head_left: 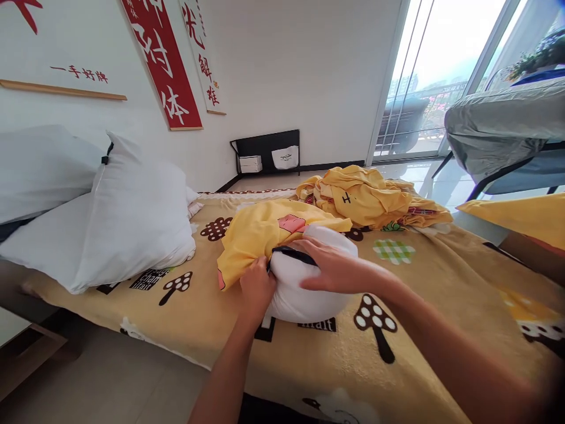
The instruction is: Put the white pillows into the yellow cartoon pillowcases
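Observation:
A white pillow (pixel 304 294) lies on the bed, partly inside a yellow pillowcase (pixel 260 232). My left hand (pixel 256 288) is closed on the pillowcase's open edge at the pillow's left side. My right hand (pixel 335 268) lies on top of the pillow with its fingers stretched out flat toward the case's opening. A dark band (pixel 289 252) runs along the pillow where the case ends.
The bed carries a tan blanket with mushroom prints (pixel 419 306). Two bare white pillows (pixel 132 212) sit at the left by the wall. A heap of yellow bedding (pixel 366 197) lies at the far side. A covered chair (pixel 498 135) stands at the right by the glass doors.

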Demonstrator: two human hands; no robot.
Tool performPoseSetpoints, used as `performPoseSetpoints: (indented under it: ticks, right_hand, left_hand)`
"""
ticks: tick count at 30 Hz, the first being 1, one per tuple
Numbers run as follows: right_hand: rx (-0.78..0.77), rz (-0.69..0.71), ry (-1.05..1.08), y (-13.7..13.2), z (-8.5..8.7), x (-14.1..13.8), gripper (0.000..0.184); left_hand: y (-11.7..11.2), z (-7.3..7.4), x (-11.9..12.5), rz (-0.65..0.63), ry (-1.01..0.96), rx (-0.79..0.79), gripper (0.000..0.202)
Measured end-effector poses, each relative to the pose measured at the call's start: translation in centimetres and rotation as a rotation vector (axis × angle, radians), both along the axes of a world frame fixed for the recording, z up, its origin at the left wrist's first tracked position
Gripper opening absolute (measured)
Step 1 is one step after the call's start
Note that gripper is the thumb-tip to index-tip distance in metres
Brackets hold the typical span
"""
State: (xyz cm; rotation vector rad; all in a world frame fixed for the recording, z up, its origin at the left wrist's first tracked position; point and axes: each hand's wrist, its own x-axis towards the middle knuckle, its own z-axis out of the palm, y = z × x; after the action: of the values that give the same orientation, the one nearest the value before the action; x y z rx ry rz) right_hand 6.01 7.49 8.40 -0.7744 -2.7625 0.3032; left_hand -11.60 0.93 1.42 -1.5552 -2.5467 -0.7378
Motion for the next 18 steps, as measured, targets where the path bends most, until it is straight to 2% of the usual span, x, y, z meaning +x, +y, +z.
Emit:
performPoseSetpoints:
  ticks: [2, 4, 6, 8, 11, 14, 18]
  right_hand:
    - [0.100, 0.009, 0.109, 0.6, -1.5, 2.8, 0.066]
    - [0.225, -0.077, 0.228, 1.1, -3.9, 4.4, 0.055]
    - [0.333, -0.149, 0.308, 1.5, -6.1, 4.5, 0.049]
    - [0.404, -0.163, 0.337, 1.8, -7.5, 3.5, 0.050]
    - [0.414, -0.074, 0.301, 2.1, -7.3, 1.4, 0.051]
    - [0.394, 0.008, 0.189, 2.3, -6.0, -0.3, 0.040]
    - [0.376, 0.052, 0.016, 2.6, -4.9, -2.0, 0.018]
  left_hand:
    - [0.2, 0.2, -0.2, -0.014, 0.004, -0.014, 0.023]
    - [0.3, 0.3, -0.2, -0.034, 0.004, -0.023, 0.025]
    - [0.5, 0.5, -0.2, -0.051, -0.002, -0.012, 0.027]
    - [0.6, 0.7, -0.7, -0.073, -0.032, 0.036, 0.023]
    - [1.1, 1.4, -2.2, -0.128, -0.188, 0.162, 0.008]
    - [1.9, 2.0, -3.8, -0.169, -0.361, 0.250, 0.017]
    - [2.8, 1.9, -3.9, -0.135, -0.344, 0.318, 0.024]
